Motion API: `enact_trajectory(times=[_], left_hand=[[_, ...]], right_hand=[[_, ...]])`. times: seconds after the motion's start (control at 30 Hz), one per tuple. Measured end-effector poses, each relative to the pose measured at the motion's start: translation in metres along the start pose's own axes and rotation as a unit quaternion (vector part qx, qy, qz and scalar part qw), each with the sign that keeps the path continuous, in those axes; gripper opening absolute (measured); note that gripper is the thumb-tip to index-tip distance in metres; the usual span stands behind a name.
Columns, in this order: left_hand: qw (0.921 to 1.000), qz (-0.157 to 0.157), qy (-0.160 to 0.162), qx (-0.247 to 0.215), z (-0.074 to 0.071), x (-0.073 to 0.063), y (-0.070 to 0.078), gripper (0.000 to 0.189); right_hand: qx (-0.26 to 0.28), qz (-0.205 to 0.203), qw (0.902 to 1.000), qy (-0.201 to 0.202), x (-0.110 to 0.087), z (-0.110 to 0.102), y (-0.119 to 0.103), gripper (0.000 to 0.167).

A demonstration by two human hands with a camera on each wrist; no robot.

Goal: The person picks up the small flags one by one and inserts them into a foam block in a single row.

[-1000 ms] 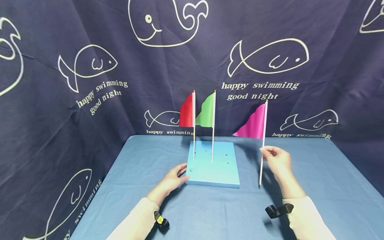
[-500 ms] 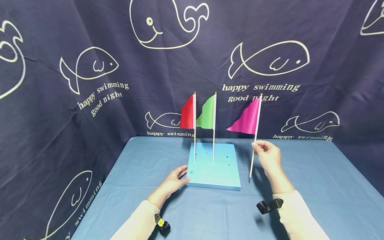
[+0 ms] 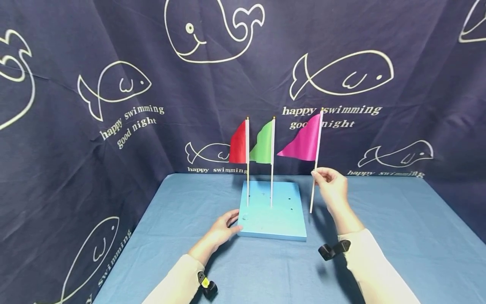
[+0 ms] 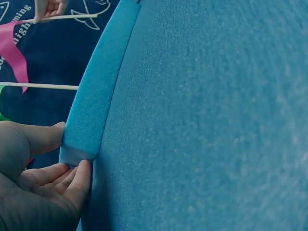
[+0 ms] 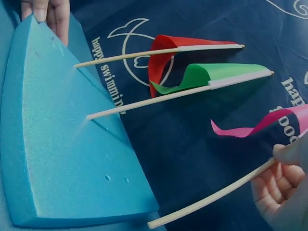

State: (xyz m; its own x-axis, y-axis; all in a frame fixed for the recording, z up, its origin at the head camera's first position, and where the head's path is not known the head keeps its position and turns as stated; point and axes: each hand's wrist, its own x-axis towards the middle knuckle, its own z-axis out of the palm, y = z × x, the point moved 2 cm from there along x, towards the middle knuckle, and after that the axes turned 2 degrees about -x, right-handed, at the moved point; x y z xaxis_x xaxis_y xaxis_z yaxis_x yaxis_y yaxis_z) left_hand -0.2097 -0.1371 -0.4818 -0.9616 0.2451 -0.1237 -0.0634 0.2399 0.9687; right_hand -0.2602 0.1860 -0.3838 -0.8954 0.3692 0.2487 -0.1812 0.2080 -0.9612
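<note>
My right hand (image 3: 333, 188) pinches the stick of a magenta pennant flag (image 3: 303, 141) between thumb and fingers. The flag leans slightly, and its bare lower end hangs in the air just right of a light-blue foam board (image 3: 273, 223). A red flag (image 3: 238, 145) and a green flag (image 3: 263, 143) stand upright in that board. At its near left corner my left hand (image 3: 220, 230) grips the edge; in the left wrist view the thumb lies on the top face and the fingers (image 4: 79, 178) bear on the side. Small holes (image 5: 108, 178) show in the board's right part.
A blue cloth (image 3: 395, 236) covers the table under the board. Behind and to the left hangs a dark navy curtain (image 3: 228, 97) printed with white fish and lettering. A black strap-on camera (image 3: 334, 250) sits on the right wrist, another (image 3: 207, 285) on the left.
My right hand has carried the magenta flag leftward and up, closer to the board, its stick tilting a little more. My left hand and the board have stayed in place.
</note>
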Motion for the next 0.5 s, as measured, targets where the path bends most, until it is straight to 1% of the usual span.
enact_trajectory(times=[0.13, 0.27, 0.5], left_hand=[[1.0, -0.007, 0.002, 0.006, 0.0, 0.002, 0.0, 0.057], [0.9999, -0.01, 0.0, 0.005, 0.0, 0.002, 0.002, 0.058], [1.0, 0.002, 0.003, 0.005, 0.001, -0.001, 0.0, 0.057]], right_hand=[[0.008, -0.009, 0.9999, 0.004, 0.003, 0.008, -0.002, 0.022], [0.014, -0.017, 0.9998, -0.004, 0.002, 0.014, -0.002, 0.022], [-0.01, -0.001, 0.9997, -0.021, 0.001, 0.024, 0.007, 0.021]])
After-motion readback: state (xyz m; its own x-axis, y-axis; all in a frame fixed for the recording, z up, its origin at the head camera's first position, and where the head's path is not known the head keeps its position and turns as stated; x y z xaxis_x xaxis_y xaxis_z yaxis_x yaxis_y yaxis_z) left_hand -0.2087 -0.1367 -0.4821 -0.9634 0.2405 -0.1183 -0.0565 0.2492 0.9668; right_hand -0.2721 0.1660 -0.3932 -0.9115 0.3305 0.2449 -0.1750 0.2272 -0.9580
